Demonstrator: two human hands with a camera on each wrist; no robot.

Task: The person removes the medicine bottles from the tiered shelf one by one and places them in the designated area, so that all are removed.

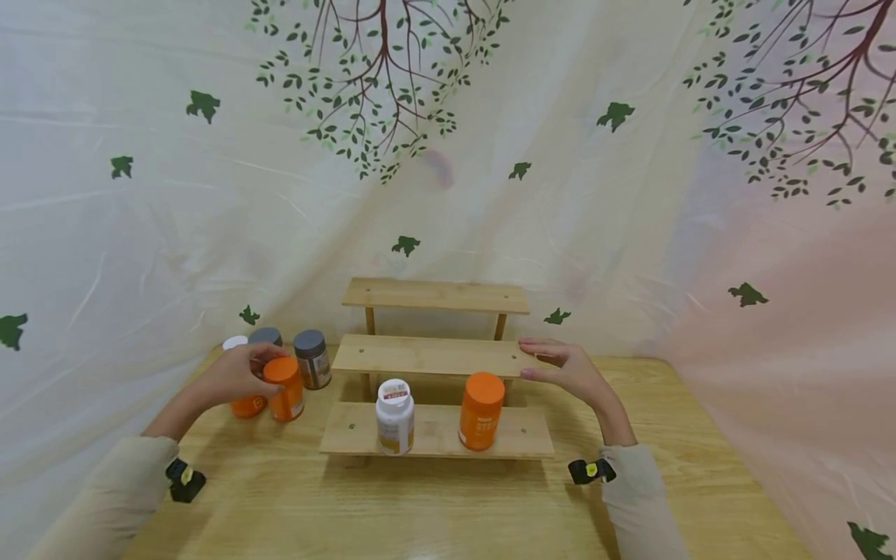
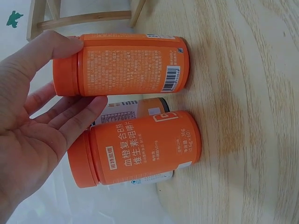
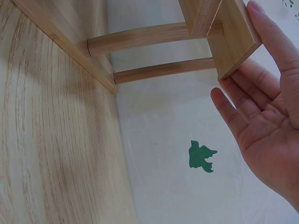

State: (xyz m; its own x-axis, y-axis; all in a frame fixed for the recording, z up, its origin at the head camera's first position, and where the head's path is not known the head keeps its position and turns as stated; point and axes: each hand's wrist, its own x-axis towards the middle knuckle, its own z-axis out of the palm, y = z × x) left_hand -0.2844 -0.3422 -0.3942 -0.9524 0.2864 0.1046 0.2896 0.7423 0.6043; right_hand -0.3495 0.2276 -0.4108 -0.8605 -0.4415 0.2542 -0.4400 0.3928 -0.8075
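Note:
My left hand (image 1: 241,372) pinches an orange bottle (image 1: 285,393) near its cap, thumb on one side and fingers on the other. In the left wrist view the held bottle (image 2: 133,64) shows its barcode side; whether its base touches the table is unclear. A second orange bottle (image 2: 149,149) stands close beside it. My right hand (image 1: 570,372) holds the right end of the middle board of a three-step wooden stand (image 1: 420,356). In the right wrist view the thumb lies at one edge of that board (image 3: 236,39) and the fingers at the opposite edge.
On the lowest step stand a white bottle (image 1: 395,420) and an orange bottle (image 1: 481,412). Behind the left hand are a dark-lidded jar (image 1: 313,362), another grey lid (image 1: 266,336) and a white cap (image 1: 235,341). A printed curtain (image 1: 455,210) hangs behind the wooden table (image 1: 420,513).

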